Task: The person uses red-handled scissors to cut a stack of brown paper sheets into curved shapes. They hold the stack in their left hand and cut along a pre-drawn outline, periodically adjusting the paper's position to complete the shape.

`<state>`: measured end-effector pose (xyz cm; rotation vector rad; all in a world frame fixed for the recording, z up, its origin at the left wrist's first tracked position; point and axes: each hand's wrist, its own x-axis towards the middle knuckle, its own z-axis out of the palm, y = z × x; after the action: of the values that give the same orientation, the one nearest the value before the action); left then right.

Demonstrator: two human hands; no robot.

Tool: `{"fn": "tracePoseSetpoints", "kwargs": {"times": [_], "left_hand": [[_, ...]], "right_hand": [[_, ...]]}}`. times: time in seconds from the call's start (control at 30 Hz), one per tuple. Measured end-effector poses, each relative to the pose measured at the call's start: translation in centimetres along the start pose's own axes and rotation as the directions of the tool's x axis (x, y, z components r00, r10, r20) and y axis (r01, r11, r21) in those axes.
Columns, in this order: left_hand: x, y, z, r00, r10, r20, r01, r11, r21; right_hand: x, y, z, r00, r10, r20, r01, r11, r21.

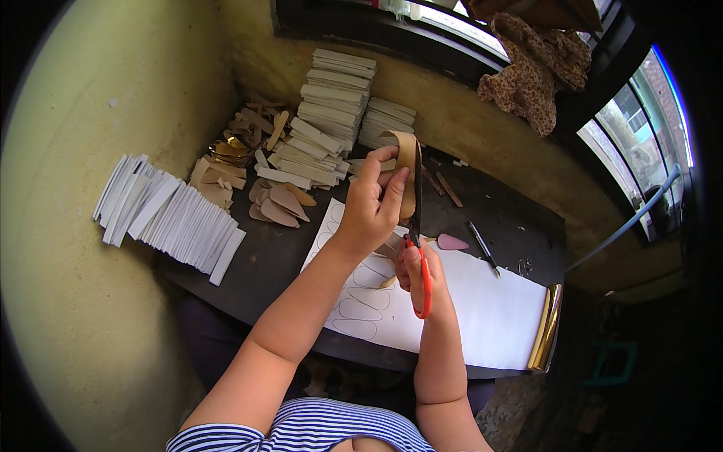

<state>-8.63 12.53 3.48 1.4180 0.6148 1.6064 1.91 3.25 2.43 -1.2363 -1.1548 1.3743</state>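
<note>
My left hand [373, 197] pinches a tan strip [407, 162] that curls over at its top, held up above the table. Red-handled scissors [424, 282] are gripped in my right hand [414, 270], their dark blades pointing up along the strip's right edge. Whether the blades are parted cannot be made out. Below both hands lies a white sheet [369, 297] with several drawn oval outlines. A pink teardrop-shaped piece [452, 242] and a pen [483, 248] rest to the right of the scissors.
White strips stand in a long row [177, 215] at the left and in tall stacks [335, 94] at the back. Tan cut pieces [277, 203] lie between them. A gold roll [547, 328] borders the dark table [520, 218] at the right. Patterned cloth [531, 68] hangs by the window.
</note>
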Motion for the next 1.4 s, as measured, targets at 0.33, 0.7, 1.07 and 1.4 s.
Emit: {"fn": "tracePoseSetpoints", "kwargs": {"times": [0.33, 0.7, 1.07, 1.4], "left_hand": [[0.0, 0.5, 0.0, 0.997, -0.075, 0.008, 0.075, 0.993, -0.089], [-0.4, 0.7, 0.4, 0.990, -0.104, 0.096, 0.109, 0.993, -0.045], [-0.3, 0.4, 0.2, 0.993, -0.087, 0.077, 0.091, 0.994, -0.061], [-0.6, 0.6, 0.2, 0.968, -0.172, 0.181, 0.178, 0.984, -0.015]], "right_hand": [[0.0, 0.1, -0.1, 1.000, 0.001, -0.003, -0.001, 0.999, -0.036], [0.4, 0.1, 0.1, 0.987, -0.157, -0.037, 0.154, 0.984, -0.089], [-0.1, -0.6, -0.1, 1.000, -0.003, -0.006, 0.003, 1.000, 0.005], [0.2, -0.3, 0.1, 0.994, -0.094, -0.049, 0.091, 0.994, -0.067]]}}
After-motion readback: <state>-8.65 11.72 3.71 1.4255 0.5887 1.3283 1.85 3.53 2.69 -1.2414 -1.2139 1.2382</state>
